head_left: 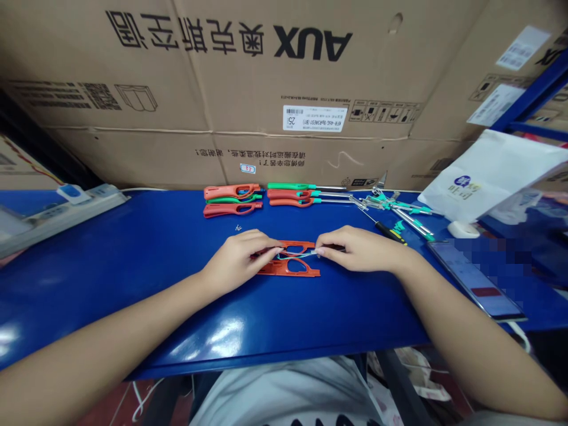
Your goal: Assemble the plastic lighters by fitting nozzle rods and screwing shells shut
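Observation:
Two orange lighter handle halves lie on the blue table between my hands: the nearer handle half (275, 269) shows its inner side, and the farther handle half (298, 245) is partly under my fingers. My left hand (246, 254) has thumb and fingers pinched together at the farther half, near a thin pale wire (290, 257). From there the wire runs right to my right hand (350, 249), whose thumb and forefinger are closed on its end. What sits inside the left fingertips is hidden.
Lighter handles (233, 207) and assembled long-nosed lighters (293, 198) lie behind my hands. Further right are metal tubes with green parts (412, 219), a screwdriver (390, 232) and a phone (479, 278). Small screws (238, 227) lie near my left hand. A power strip (93, 207) stands left; a large carton (248, 83) rises behind.

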### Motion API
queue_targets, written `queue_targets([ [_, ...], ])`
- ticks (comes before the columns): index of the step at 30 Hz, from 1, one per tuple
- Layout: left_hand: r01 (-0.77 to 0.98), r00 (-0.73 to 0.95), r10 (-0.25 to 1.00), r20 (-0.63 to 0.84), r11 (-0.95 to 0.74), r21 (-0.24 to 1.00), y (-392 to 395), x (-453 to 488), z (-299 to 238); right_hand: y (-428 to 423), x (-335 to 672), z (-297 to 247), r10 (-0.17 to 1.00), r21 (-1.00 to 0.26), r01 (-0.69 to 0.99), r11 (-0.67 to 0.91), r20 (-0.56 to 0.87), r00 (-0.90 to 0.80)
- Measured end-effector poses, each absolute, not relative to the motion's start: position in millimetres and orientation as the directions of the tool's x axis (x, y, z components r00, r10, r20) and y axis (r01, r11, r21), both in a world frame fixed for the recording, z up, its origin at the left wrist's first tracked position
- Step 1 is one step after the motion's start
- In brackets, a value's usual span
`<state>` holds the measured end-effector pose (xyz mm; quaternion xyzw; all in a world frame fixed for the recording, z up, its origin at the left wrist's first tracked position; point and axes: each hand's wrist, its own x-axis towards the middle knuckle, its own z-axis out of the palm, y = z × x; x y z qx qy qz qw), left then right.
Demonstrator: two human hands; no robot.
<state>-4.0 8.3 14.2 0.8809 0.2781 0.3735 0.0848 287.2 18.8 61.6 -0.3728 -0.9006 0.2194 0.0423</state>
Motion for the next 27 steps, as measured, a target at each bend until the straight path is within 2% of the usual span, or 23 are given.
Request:
queue_targets([
  [4, 0.417, 0.612, 0.567, 0.551, -0.823, 0.385, 8, -3, 13, 19, 288, 61, 0.701, -0.454, 0.669, 0.589, -0.125, -0.702],
  [9, 0.435, 0.553, 0.605, 0.572, -0.796, 0.421, 7, -4, 14, 20, 286, 59, 0.669, -0.529, 0.606, 0.595, -0.093, -0.738],
  [12, 0.438, 0.537, 0.618, 0.574, -0.786, 0.437, 7, -3, 14, 19, 285, 59, 0.686, -0.531, 0.612, 0.586, -0.077, -0.723],
  [17, 0.386, 0.561, 0.593, 0.578, -0.805, 0.452, 5, -2, 14, 18, 282, 60, 0.767, -0.360, 0.703, 0.613, 0.059, -0.639],
  [20, 0.359, 0.577, 0.576, 0.579, -0.816, 0.454, 2, 0, 15, 17, 280, 59, 0.766, -0.261, 0.723, 0.640, 0.132, -0.630],
  [27, 0.316, 0.606, 0.530, 0.592, -0.844, 0.433, -5, 1, 16, 15, 278, 57, 0.769, -0.199, 0.746, 0.636, 0.240, -0.592],
])
